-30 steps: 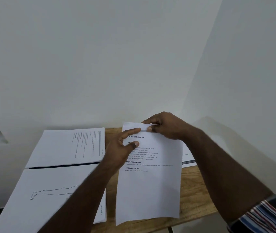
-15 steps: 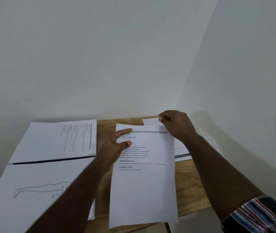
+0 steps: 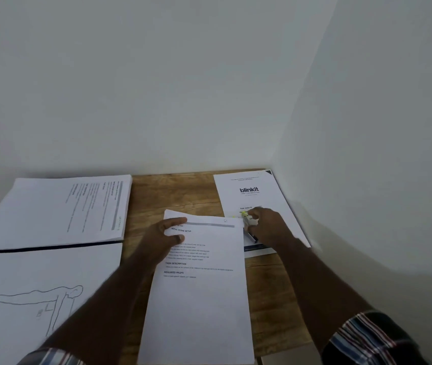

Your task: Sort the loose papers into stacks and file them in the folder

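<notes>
Both forearms bare. Short sleeves [image 3: 367,335] dark, striped in red, white and blue; pattern visible at both arms.

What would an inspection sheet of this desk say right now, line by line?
Surface: wooden table set into a corner, bare wood showing between the papers.
Job's things: printed sheet in the middle; paper stack at far left; line drawing sheet at near left; blinkit page at far right. No folder clearly identifiable.
Clutter: small object under the right hand, too blurred to name.
Hands: left hand holds the printed sheet's top edge; right hand rests on the blinkit page, grip unclear.
Cables: nothing seen.
Surroundings: plain white walls.
</notes>
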